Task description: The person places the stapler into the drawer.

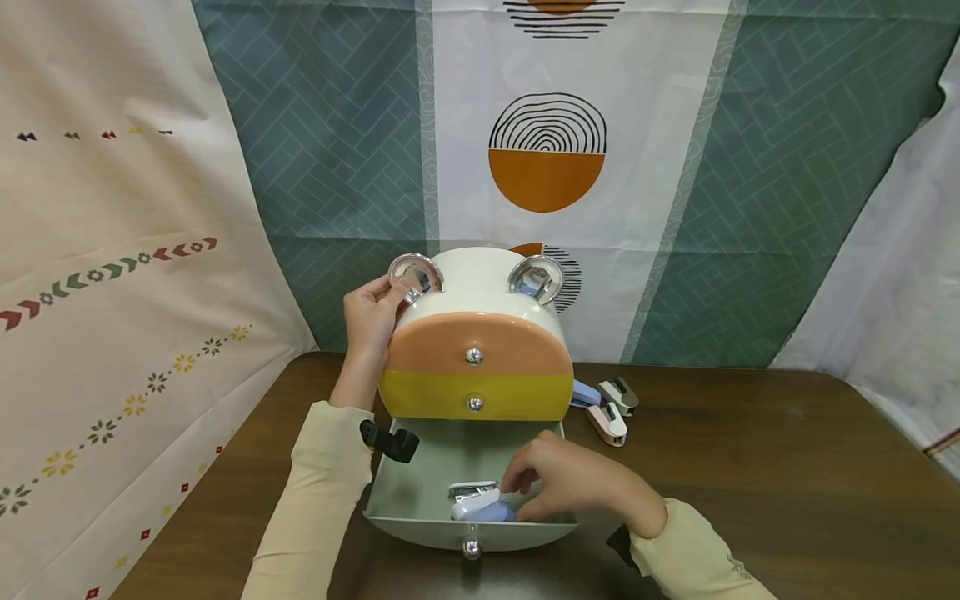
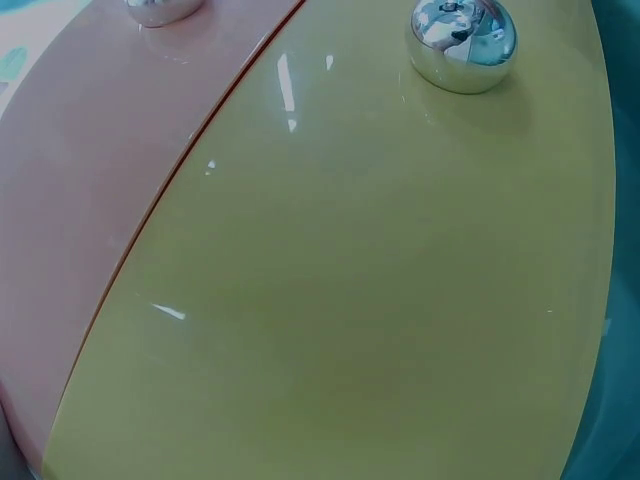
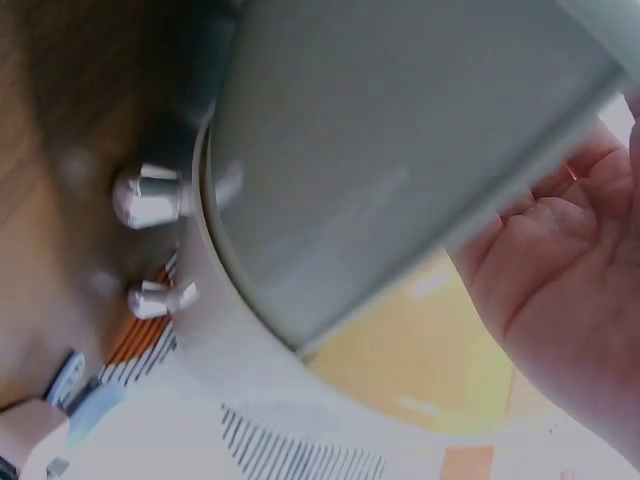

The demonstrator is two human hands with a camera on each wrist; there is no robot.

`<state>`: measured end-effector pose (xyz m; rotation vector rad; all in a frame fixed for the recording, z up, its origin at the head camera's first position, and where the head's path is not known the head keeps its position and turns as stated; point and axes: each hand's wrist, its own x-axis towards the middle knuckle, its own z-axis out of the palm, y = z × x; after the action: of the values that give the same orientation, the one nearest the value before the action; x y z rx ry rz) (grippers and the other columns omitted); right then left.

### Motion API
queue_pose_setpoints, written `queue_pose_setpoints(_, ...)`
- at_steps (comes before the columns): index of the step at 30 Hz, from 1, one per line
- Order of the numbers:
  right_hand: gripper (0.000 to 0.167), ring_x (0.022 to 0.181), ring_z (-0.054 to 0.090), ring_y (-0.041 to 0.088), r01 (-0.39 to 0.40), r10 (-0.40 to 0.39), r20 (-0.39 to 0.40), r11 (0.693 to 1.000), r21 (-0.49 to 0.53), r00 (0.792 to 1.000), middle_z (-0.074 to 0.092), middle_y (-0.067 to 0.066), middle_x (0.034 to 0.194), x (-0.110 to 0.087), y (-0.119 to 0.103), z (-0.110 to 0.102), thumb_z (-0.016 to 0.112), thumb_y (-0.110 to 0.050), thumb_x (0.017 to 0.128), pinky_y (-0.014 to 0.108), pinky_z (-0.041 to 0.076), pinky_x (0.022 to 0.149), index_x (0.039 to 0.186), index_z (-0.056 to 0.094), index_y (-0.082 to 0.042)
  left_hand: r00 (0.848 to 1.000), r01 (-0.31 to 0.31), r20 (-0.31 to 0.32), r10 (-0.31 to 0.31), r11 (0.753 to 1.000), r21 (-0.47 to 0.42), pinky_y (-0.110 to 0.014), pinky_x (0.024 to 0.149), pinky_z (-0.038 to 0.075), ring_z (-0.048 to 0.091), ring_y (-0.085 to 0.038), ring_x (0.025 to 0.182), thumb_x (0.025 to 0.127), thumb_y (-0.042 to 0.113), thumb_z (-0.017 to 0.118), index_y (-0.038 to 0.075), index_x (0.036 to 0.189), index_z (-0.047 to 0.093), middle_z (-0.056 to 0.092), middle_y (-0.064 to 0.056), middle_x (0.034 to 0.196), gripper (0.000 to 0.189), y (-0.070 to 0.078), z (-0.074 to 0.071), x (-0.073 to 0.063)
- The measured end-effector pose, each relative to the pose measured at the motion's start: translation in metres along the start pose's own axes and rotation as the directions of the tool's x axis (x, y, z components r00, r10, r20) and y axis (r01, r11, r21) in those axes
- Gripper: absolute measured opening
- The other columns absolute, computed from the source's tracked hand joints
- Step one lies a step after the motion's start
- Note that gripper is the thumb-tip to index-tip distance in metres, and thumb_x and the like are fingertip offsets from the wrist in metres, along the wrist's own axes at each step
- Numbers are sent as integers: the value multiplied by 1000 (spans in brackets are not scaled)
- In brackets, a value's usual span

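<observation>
A small drawer cabinet (image 1: 487,279) with two silver rings on top stands on the table. My left hand (image 1: 371,317) grips the left silver ring (image 1: 416,268) with fingers and thumb. The lowest, pale green drawer (image 1: 420,467) is pulled out. Inside it near the front lie a white stapler (image 1: 472,501) and a blue stapler (image 1: 489,512) side by side. My right hand (image 1: 570,475) reaches into the drawer, thumb and fingers at the blue stapler's right end; whether they pinch it is unclear. In the right wrist view the palm (image 3: 570,280) shows beside the drawer's edge.
Right of the cabinet, on the brown table (image 1: 720,450), lie another blue stapler (image 1: 585,394), a pinkish-white stapler (image 1: 607,423) and a grey-and-white one (image 1: 619,395). The orange drawer (image 1: 427,350) and yellow drawer (image 1: 420,396) above are closed. A patterned curtain (image 1: 337,167) hangs behind.
</observation>
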<state>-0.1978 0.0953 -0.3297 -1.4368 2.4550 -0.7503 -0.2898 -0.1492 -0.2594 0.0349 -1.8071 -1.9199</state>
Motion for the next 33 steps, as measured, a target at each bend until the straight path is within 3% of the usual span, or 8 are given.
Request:
queue_pose_setpoints(8,21,77,61,6,-10,14,-99,999,40,995,68,-1,86,-21,10,-18,77,-12,71,22,51,69,91,71,-7,1000,0,-5,0,1000,5,-15,65,50,60,-3,73,86,13,63,-4,112,63,63,-20,106,31,-1,0,1)
queue_pose_setpoints(15,21,79,65,17,-22,37,-262,998,61,964,68,4,87,-39,30,-25,76,-12,73,27,53,69,92,70,-5,1000,1,-5,-2,1000,-10,-16,66,50,60,-5,75,86,14,64,-4,113,63,63,-19,106,32,-1,0,1)
queue_pose_setpoints(19,24,77,63,16,-91,116,-355,992,87,927,68,5,88,-50,44,-27,76,-16,73,31,53,69,93,70,-4,1000,-2,-4,2,1000,-20,-16,65,50,60,-6,75,85,14,64,-3,112,64,64,-16,103,31,-1,0,0)
queue_pose_setpoints(24,27,76,62,15,-217,248,-435,969,121,866,68,4,87,-61,68,-29,77,-18,72,30,53,69,93,69,-4,1000,-1,-8,1,1000,-1,-16,65,50,60,-6,75,86,15,64,-3,111,64,64,-16,103,31,0,0,0)
queue_pose_setpoints(33,39,77,62,26,-484,450,-495,873,67,743,67,15,88,-71,114,-29,77,-20,71,32,50,64,99,67,6,1000,2,-13,-2,1000,10,-16,64,50,60,-5,74,86,14,63,-3,112,64,64,-17,103,31,-1,0,1)
